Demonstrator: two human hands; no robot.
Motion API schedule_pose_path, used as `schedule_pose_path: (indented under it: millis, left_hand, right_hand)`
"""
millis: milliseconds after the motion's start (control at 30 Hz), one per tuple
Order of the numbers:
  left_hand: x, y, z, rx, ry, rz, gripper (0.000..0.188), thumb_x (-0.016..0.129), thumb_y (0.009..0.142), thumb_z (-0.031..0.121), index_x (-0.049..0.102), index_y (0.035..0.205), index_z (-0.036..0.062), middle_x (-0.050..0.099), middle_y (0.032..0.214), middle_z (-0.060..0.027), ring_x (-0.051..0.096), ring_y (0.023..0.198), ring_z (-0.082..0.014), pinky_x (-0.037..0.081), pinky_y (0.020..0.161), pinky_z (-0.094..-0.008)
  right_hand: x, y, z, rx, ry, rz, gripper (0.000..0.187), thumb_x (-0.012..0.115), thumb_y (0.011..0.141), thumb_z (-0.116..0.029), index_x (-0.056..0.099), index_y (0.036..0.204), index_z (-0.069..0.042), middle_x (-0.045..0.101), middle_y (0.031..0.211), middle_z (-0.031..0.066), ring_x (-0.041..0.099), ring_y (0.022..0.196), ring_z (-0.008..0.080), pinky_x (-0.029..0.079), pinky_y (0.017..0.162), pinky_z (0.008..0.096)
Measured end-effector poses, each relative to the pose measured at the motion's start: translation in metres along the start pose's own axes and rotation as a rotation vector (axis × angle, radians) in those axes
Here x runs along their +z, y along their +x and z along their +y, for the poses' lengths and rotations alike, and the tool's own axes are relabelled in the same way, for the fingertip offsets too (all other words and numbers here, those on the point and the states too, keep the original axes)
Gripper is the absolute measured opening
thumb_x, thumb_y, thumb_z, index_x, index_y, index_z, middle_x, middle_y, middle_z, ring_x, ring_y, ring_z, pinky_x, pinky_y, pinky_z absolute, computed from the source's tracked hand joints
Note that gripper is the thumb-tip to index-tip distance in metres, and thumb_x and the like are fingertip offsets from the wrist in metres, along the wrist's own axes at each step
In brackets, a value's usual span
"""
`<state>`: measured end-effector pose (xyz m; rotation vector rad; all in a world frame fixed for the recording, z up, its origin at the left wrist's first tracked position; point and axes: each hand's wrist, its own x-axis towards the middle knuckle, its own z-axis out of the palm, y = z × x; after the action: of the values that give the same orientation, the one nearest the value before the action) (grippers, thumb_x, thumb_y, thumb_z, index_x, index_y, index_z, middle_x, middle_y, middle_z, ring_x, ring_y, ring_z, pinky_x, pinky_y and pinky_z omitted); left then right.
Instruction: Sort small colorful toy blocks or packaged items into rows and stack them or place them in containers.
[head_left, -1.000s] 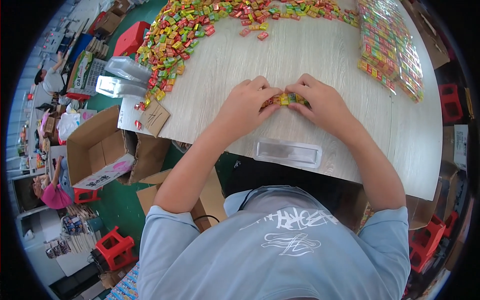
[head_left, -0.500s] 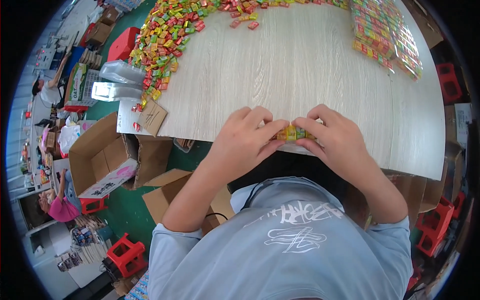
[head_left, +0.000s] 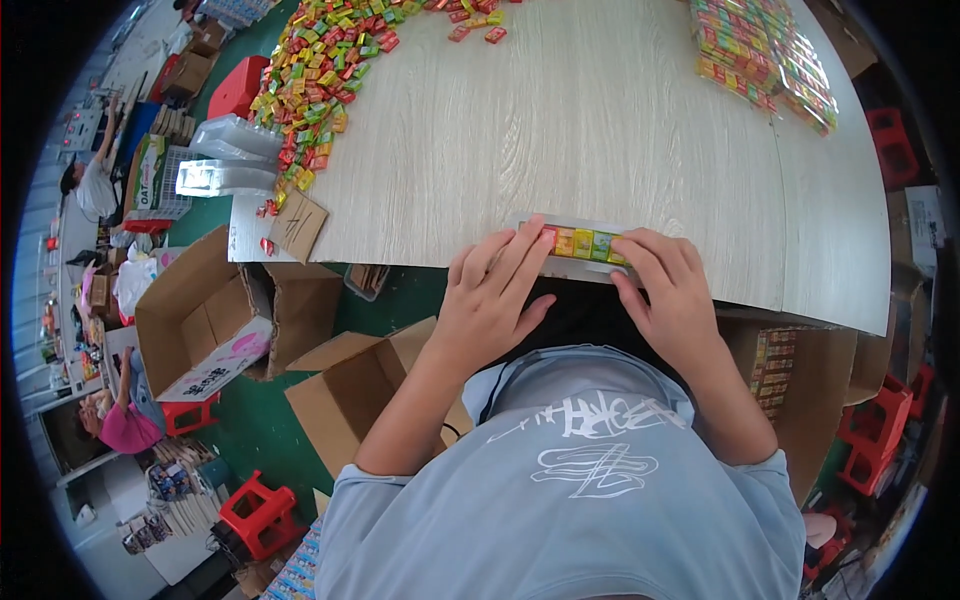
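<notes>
A short row of small red, yellow and green wrapped pieces (head_left: 582, 243) lies on a clear strip of film (head_left: 575, 268) at the table's near edge. Over its left end, my left hand (head_left: 492, 285) rests with the fingers stretched out and the thumb spread toward me. My right hand (head_left: 668, 275) is at the other end, fingertips touching the last piece and thumb apart from them by the film's near edge. Both hands look open. The fingers cover the ends of the row.
Loose wrapped pieces (head_left: 320, 85) are heaped at the table's far left, beside clear plastic trays (head_left: 228, 177) and a cardboard piece (head_left: 298, 226). Bundled packs (head_left: 735, 55) lie far right. Open cartons (head_left: 205, 315) stand below the left edge. Red stools (head_left: 262, 515) and other people are farther off.
Both hands have loosened from their pinch on the row and moved slightly apart. The row now lies on the film, more of it showing. My left fingers have straightened.
</notes>
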<state>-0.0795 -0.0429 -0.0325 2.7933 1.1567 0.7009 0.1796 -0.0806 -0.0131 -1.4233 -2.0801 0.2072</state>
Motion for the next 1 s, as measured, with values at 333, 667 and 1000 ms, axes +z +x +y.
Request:
schedule_pose_path:
  millis: [333,667,1000]
  left_hand:
    - [0.0,0.022,-0.004,-0.069,-0.109,0.077,0.056,0.075,0.091,0.025,0.059,0.141,0.008,0.056,0.153,-0.0101,0.05,0.14,-0.0341,0.038,0.113,-0.0476]
    - [-0.002,0.037,-0.005,-0.089,-0.151,0.056,0.051,0.079,0.087,0.023,0.064,0.135,0.0113,0.061,0.14,-0.0071,0.054,0.13,-0.031,0.041,0.11,-0.046]
    - [-0.003,0.046,-0.006,0.007,-0.106,0.139,0.054,0.086,0.082,0.025,0.066,0.13,0.0099,0.069,0.126,-0.005,0.06,0.12,-0.0274,0.043,0.102,-0.0438]
  right_hand:
    - [-0.003,-0.009,-0.001,-0.08,-0.201,-0.007,0.041,0.075,0.09,-0.013,0.07,0.13,-0.01,0.063,0.146,0.0079,0.055,0.136,0.0319,0.04,0.111,0.0484]
    - [0.0,0.029,0.01,-0.082,-0.092,-0.105,0.044,0.08,0.088,-0.02,0.069,0.13,-0.012,0.063,0.137,0.0101,0.06,0.126,0.0313,0.047,0.105,0.045]
    - [-0.013,0.039,0.007,-0.087,-0.07,-0.077,0.042,0.08,0.085,-0.021,0.067,0.124,-0.01,0.065,0.127,0.0099,0.062,0.118,0.0313,0.047,0.102,0.0456]
